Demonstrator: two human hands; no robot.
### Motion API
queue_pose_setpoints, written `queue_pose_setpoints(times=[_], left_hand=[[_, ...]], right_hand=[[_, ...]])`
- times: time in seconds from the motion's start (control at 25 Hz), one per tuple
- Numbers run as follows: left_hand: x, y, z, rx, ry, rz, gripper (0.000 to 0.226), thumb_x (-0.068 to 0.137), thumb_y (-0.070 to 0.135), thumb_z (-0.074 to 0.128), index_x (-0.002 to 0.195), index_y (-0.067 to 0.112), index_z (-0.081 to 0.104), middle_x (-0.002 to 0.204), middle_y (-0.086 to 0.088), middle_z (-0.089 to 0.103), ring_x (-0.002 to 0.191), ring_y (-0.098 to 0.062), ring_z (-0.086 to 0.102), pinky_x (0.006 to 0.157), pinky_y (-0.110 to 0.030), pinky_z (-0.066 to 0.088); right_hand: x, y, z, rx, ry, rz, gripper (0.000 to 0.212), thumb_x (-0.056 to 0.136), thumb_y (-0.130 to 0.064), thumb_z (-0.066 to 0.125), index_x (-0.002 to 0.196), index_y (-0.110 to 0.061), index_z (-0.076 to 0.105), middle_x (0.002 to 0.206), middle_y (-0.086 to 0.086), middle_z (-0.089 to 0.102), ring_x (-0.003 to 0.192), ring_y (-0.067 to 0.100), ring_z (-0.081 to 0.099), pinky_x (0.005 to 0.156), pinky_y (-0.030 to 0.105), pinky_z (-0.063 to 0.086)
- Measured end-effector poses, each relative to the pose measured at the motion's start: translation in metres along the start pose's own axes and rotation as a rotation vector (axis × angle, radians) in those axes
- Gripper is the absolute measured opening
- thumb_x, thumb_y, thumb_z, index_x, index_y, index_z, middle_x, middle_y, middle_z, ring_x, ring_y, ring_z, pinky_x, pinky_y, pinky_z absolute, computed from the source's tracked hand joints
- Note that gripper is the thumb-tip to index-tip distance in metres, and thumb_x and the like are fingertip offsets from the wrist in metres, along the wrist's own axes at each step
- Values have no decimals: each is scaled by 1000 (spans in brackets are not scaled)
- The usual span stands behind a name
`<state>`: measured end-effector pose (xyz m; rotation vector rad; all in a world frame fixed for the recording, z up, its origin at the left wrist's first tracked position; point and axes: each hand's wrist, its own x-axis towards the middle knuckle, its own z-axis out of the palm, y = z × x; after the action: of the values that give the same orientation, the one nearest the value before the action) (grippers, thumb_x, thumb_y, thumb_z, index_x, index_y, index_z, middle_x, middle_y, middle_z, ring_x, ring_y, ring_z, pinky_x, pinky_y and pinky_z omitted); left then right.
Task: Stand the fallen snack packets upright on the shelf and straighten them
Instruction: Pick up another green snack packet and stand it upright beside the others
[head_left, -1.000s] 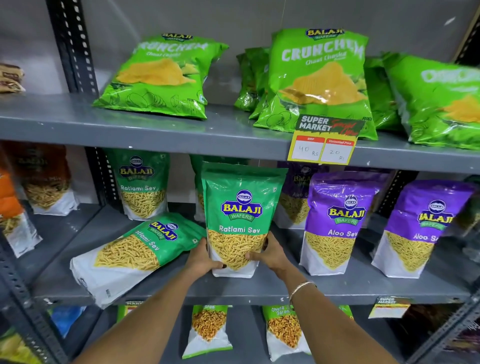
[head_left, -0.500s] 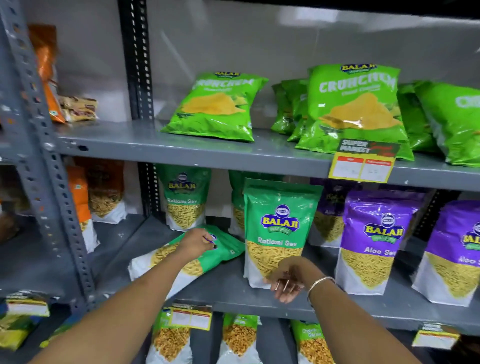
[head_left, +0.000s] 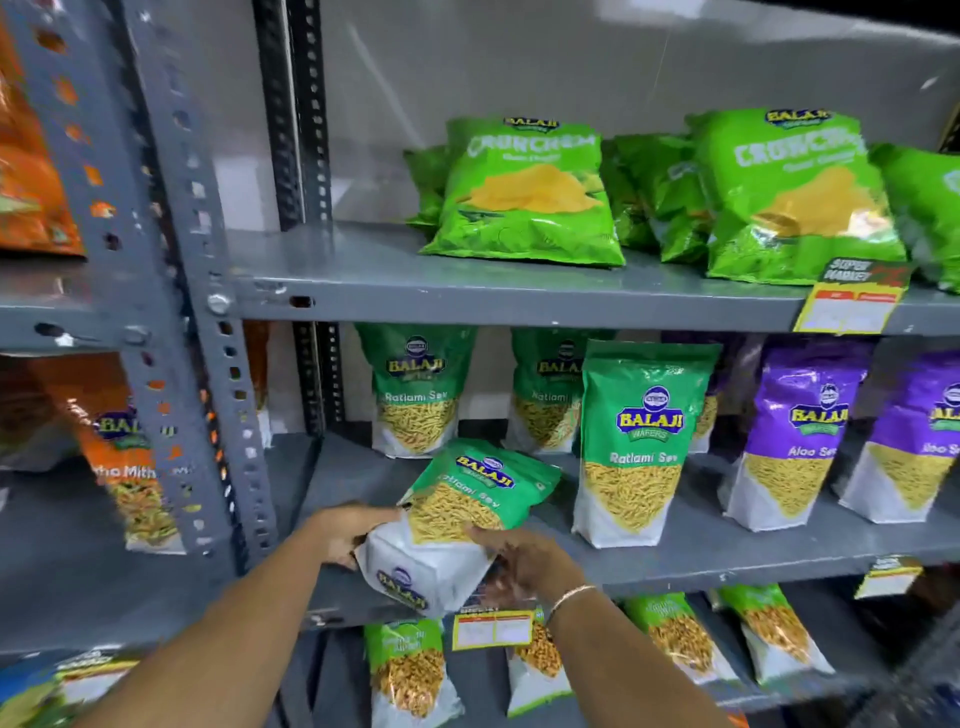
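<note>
Head view. Item: green-and-white plastic Ratlami Sev packet (head_left: 457, 525), tilted, top leaning up and right, white base jutting past the front edge of the grey metal middle shelf (head_left: 727, 551). Left hand (head_left: 349, 532) grips its lower left side; right hand (head_left: 524, 558), silver bangle at the wrist, clasps its lower right corner. Just right of the hands: a matching green pouch (head_left: 636, 447) standing upright. Further right: two purple Aloo Sev pouches (head_left: 795, 441), upright. Above the hands: light-green Crunchem crisp bags (head_left: 524, 192).
</note>
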<state>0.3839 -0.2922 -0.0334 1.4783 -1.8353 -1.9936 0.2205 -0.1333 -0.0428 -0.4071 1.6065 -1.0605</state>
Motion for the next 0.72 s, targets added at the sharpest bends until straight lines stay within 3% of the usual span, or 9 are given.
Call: queue_pose_setpoints(times=[0.08, 0.12, 0.2, 0.28, 0.36, 0.44, 0.52, 0.6, 0.72], left_hand=[[3, 1, -2, -19, -61, 6, 16, 87, 24, 60, 85, 8, 58, 74, -11, 62, 42, -15, 65, 42, -28, 55], [2, 3, -2, -6, -82, 12, 15, 87, 22, 60, 82, 9, 57, 73, -11, 61, 42, -15, 65, 40, -28, 55], [-6, 6, -1, 61, -120, 44, 18, 85, 19, 62, 71, 11, 54, 62, -6, 60, 41, -13, 61, 40, -23, 52], [-14, 9, 0, 97, -150, 75, 16, 81, 14, 67, 72, 14, 53, 64, -3, 60, 51, -13, 59, 49, -24, 48], [-21, 12, 2, 115, -162, 115, 16, 80, 9, 68, 92, 13, 59, 88, -5, 65, 78, -18, 62, 67, -31, 51], [-28, 15, 5, 116, -132, 161, 42, 76, 5, 71, 115, 10, 56, 112, -9, 64, 106, -25, 60, 91, -43, 49], [-33, 19, 12, 90, -100, 214, 51, 74, 2, 72, 121, 10, 52, 116, -10, 63, 112, -26, 58, 100, -47, 44], [-37, 22, 18, 69, -79, 243, 43, 77, -1, 69, 114, 10, 52, 102, -6, 64, 104, -24, 58, 94, -45, 47], [-38, 26, 26, 57, -24, 327, 37, 77, -8, 66, 106, 10, 51, 89, 1, 63, 94, -20, 57, 68, -30, 49]], right_hand=[[0, 6, 6, 128, 6, -28, 30, 67, -33, 79, 72, -9, 64, 76, 13, 64, 76, 30, 68, 71, 44, 59], [-4, 6, 7, 169, 11, -41, 26, 68, -29, 79, 77, -9, 65, 83, 14, 64, 86, 32, 67, 76, 46, 59], [-14, 7, 7, 189, -13, -62, 13, 79, -18, 70, 71, -9, 64, 71, 8, 68, 72, 25, 68, 65, 39, 60], [-24, 3, 3, 148, -43, -110, 24, 84, -9, 63, 61, -12, 62, 54, 1, 66, 56, 17, 65, 57, 32, 57], [-29, -5, 0, 73, 6, -176, 18, 81, -2, 64, 68, -13, 59, 66, 1, 64, 63, 17, 61, 60, 32, 52], [-33, -11, -4, 30, 45, -251, 17, 77, 2, 67, 77, -12, 59, 78, 3, 62, 72, 18, 59, 64, 31, 48], [-36, -18, -6, 23, 77, -285, 22, 74, 6, 68, 78, -14, 60, 81, 3, 63, 74, 19, 58, 65, 30, 47], [-38, -24, -7, 23, 99, -321, 26, 73, 9, 68, 77, -15, 60, 82, 3, 63, 73, 16, 59, 61, 28, 47], [-31, -33, -8, -36, 173, -407, 30, 69, 10, 71, 87, -11, 60, 92, 7, 65, 81, 18, 61, 60, 25, 47]])
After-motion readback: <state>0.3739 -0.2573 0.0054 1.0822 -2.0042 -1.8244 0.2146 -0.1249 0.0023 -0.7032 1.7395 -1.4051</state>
